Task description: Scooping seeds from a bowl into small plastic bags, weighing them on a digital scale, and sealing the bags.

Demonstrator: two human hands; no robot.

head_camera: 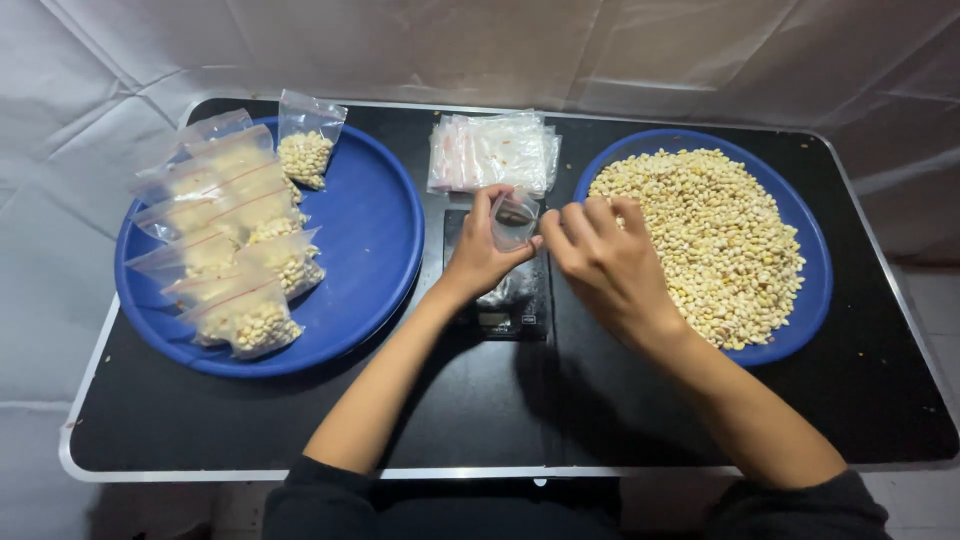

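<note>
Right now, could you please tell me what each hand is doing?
Left hand: closed, pinching a small clear plastic zip bag above the black scale.
Right hand: fingers curled at the bag's mouth; grip cannot be told.

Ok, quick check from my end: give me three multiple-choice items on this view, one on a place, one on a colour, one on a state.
1. Where does the stack of empty bags lie?
A. between the two trays, at the far edge
B. on the left tray
C. on the floor

2. What colour is the tray that holds the loose beans?
A. red
B. blue
C. white

3. What state is the small bag in the left hand in?
A. packed full
B. sealed and lying flat
C. held up, looking empty

Answers:
1 A, the stack sits above the scale, between both trays.
2 B, its rim is blue.
3 C, it looks clear, with the right hand at its mouth.
</note>
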